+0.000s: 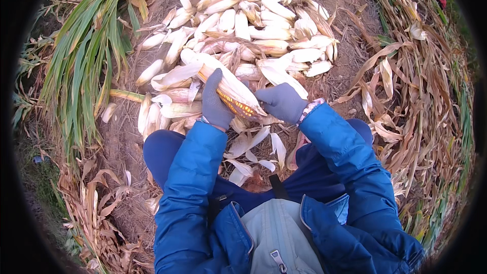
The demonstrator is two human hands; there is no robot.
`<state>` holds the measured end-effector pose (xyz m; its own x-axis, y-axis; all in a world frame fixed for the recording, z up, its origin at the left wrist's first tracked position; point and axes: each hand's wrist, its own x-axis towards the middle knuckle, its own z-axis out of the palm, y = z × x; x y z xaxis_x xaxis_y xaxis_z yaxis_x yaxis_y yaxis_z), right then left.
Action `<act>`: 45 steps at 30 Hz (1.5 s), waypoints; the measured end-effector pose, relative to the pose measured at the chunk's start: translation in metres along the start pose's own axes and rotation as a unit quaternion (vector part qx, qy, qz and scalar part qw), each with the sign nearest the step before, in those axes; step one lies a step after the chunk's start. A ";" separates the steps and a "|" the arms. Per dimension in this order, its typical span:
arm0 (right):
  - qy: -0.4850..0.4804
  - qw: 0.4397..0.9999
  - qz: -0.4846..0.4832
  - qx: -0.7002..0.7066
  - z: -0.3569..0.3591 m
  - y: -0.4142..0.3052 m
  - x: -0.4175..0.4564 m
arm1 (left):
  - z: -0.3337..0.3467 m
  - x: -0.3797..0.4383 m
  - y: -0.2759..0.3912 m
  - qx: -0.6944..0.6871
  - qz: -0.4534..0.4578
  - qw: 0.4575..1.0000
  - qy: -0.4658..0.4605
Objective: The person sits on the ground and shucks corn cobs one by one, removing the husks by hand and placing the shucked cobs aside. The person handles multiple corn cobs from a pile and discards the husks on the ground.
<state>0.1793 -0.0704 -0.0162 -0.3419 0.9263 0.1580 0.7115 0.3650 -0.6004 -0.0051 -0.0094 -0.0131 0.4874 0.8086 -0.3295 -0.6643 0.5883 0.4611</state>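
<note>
Between my hands is an ear of corn [236, 103] in a pale husk, tilted down to the right, with a strip of yellow kernels bared along its near side. My left hand [215, 101], in a grey glove, grips the ear from its left side, thumb up along the husk. At the ear's lower right tip, my gloved right hand [282, 102] has its fingers curled against the husk; the thumb and fingertips are partly hidden. Just beyond the hands lies a heap of husked-over corn ears [272, 32] on the ground.
Torn husk pieces [243, 146] litter the soil between my bent legs. Green and yellowing corn stalks [89, 42] lie to the left. Dry brown stalks and leaves [422, 95] are piled along the right. More dry leaves [95, 205] lie at lower left.
</note>
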 end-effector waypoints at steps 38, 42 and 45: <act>0.058 0.799 0.230 0.552 0.000 -0.021 -0.003 | 0.001 0.004 -0.018 0.063 0.003 0.998 0.000; 0.047 0.853 0.220 0.471 0.001 -0.017 -0.002 | 0.013 -0.001 -0.017 0.051 0.005 0.999 0.001; 0.036 0.852 0.237 0.466 -0.004 -0.019 -0.001 | 0.005 0.002 -0.019 0.061 -0.041 0.997 0.006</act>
<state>0.1686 -0.0775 -0.0012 -0.0898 0.9644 -0.2486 -0.0481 -0.2535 -0.9661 0.0115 -0.0195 -0.0183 0.5293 0.7589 -0.3794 -0.5488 0.6473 0.5291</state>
